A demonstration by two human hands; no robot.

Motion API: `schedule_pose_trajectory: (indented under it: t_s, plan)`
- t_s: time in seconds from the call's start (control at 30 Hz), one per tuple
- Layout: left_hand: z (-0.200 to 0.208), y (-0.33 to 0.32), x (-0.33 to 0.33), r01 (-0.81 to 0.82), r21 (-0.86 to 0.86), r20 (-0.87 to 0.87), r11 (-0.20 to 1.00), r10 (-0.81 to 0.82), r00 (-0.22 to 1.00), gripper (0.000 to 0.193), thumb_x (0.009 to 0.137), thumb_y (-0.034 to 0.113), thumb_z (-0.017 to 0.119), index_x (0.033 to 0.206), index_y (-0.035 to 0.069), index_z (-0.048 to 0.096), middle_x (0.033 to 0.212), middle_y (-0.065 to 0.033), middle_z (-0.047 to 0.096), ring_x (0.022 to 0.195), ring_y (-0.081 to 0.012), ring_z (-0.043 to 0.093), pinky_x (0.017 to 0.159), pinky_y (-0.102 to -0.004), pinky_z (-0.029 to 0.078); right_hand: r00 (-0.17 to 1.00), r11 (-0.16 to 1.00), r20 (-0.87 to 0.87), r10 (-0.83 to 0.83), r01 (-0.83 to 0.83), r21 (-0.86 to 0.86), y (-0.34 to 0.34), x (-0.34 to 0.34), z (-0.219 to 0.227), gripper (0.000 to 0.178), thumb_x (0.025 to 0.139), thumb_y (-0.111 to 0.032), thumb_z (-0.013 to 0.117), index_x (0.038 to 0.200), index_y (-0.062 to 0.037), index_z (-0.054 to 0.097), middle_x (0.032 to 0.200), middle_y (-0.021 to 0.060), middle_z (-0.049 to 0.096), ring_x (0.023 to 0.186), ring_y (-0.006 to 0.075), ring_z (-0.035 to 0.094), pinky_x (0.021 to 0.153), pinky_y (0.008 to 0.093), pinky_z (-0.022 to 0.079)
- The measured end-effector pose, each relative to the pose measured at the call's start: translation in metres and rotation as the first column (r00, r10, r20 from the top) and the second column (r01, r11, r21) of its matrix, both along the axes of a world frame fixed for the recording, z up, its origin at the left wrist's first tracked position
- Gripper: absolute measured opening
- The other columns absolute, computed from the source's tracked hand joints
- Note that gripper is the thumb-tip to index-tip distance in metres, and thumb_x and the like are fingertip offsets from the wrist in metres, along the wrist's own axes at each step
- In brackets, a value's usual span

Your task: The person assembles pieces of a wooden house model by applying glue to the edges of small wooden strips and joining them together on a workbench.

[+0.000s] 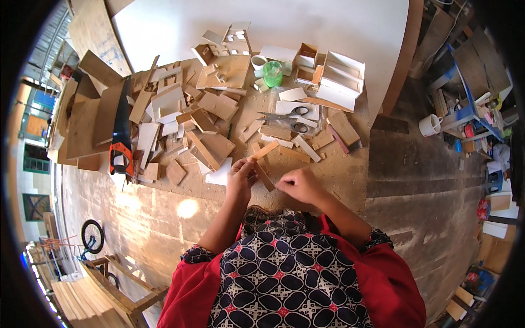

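I am pinching a thin wooden strip (pixel 264 151) at its lower end in my left hand (pixel 240 177), over the board-littered workbench (pixel 350 180); my right hand (pixel 298 186) is curling closed beside it, around what I cannot tell. Loosening could drop the strip among the offcuts (pixel 219 145).

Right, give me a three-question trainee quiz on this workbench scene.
1. True or false: the left hand holds thin wooden strips.
2. What lies nearer the scissors? A) the green cup B) the handsaw
3. What colour is the handsaw's grip?

Key
1. True: the strips sit pinched in the left hand, while the right hand is closed beside them.
2. A: the cup stands just beyond the scissors; the saw lies far to the left on the worktable.
3. Orange and black.
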State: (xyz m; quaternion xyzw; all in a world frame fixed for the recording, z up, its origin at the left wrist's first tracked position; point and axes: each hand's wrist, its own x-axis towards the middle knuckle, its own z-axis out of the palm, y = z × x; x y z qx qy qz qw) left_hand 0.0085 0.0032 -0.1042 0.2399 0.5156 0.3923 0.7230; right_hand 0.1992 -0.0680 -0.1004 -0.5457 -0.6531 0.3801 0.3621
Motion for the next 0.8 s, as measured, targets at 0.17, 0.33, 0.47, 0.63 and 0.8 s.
schedule_pose_trajectory:
  t_s: [0.17, 0.33, 0.47, 0.63, 0.8]
  plan:
    - [-0.004, 0.003, -0.011, -0.059, 0.003, 0.029, 0.998, 0.059, 0.998, 0.01, 0.09, 0.021, 0.064, 0.092, 0.012, 0.063, 0.077, 0.0031, 0.059, 0.067, -0.0081, 0.055, 0.063, -0.0232, 0.047, 0.842, 0.911, 0.355, -0.407, 0.347, 0.222, 0.015, 0.04, 0.003, 0.024, 0.074, -0.024, 0.075, 0.09, -0.0075, 0.069, 0.085, 0.0098, 0.064, 0.076, 0.0298, 0.064, 0.068, 0.0392, 0.05]
    - [-0.007, 0.005, -0.016, -0.045, -0.01, 0.063, 0.999, 0.045, 0.997, 0.01, 0.09, 0.021, 0.064, 0.094, 0.012, 0.062, 0.078, 0.0033, 0.059, 0.067, -0.0078, 0.055, 0.063, -0.0228, 0.046, 0.776, 0.905, 0.466, -0.426, 0.364, 0.221, 0.019, 0.053, -0.001, 0.032, 0.068, -0.019, 0.08, 0.095, -0.0078, 0.067, 0.094, 0.009, 0.06, 0.083, 0.0295, 0.063, 0.072, 0.0389, 0.049]
    - [-0.005, 0.008, -0.016, -0.033, -0.012, 0.035, 0.999, 0.034, 0.999, 0.011, 0.089, 0.022, 0.065, 0.095, 0.013, 0.063, 0.078, 0.0036, 0.058, 0.066, -0.0077, 0.054, 0.063, -0.0226, 0.046, 0.84, 0.918, 0.387, -0.38, 0.394, 0.048, 0.027, 0.062, -0.002, 0.027, 0.065, -0.013, 0.079, 0.089, -0.0066, 0.068, 0.085, 0.0095, 0.061, 0.079, 0.0287, 0.063, 0.069, 0.0378, 0.049]
    - [-0.002, 0.008, -0.009, 0.016, 0.013, -0.012, 1.0, -0.016, 1.0, 0.014, 0.088, 0.024, 0.067, 0.094, 0.012, 0.063, 0.078, 0.0037, 0.06, 0.067, -0.0082, 0.055, 0.064, -0.0234, 0.047, 0.839, 0.938, 0.421, -0.344, 0.328, 0.114, 0.031, 0.065, -0.003, 0.018, 0.067, -0.007, 0.074, 0.083, -0.0054, 0.065, 0.082, 0.01, 0.061, 0.077, 0.0292, 0.062, 0.068, 0.0379, 0.048]
    - [-0.01, 0.009, -0.005, 0.061, 0.023, -0.044, 0.998, -0.06, 0.997, 0.015, 0.088, 0.023, 0.066, 0.093, 0.01, 0.062, 0.082, 0.0012, 0.064, 0.07, -0.0086, 0.059, 0.065, -0.0231, 0.049, 0.834, 0.936, 0.459, -0.306, 0.175, 0.306, 0.028, 0.062, -0.009, 0.015, 0.07, -0.004, 0.069, 0.084, -0.0077, 0.064, 0.084, 0.0101, 0.061, 0.077, 0.0319, 0.06, 0.071, 0.0428, 0.047]
